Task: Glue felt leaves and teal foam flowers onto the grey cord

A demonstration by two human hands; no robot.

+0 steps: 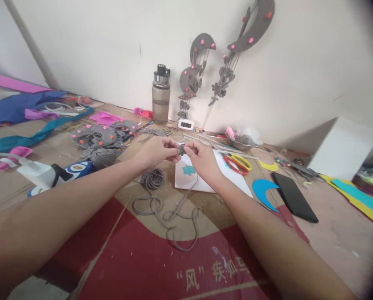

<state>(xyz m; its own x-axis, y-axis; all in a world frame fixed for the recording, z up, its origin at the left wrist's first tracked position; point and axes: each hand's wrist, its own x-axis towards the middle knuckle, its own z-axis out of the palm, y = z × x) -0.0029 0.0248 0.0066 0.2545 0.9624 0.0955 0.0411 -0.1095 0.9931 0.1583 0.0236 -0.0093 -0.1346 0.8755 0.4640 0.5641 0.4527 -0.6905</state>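
Observation:
Out in front of me, both hands meet over a white board. My left hand [161, 152] pinches one side of a small dark grey piece [182, 149], which looks like felt. On its other side, the fingers of my right hand [202, 159] are closed on it. A grey cord [186, 196] trails down from beneath my right hand and lies in loose loops on the cardboard. Left of the board rests a wound coil of the same cord [152, 179]. Teal flower-like cutouts [189, 170] lie on the white board [202, 186] just below my hands.
Red-handled and yellow-handled scissors [238, 163], a blue crescent [264, 191] and a black phone [294, 196] lie to the right. Behind stand a water bottle [160, 96] and a small clock [185, 124]. Grey crescents with pink dots [94, 135] pile up left; others hang on the wall.

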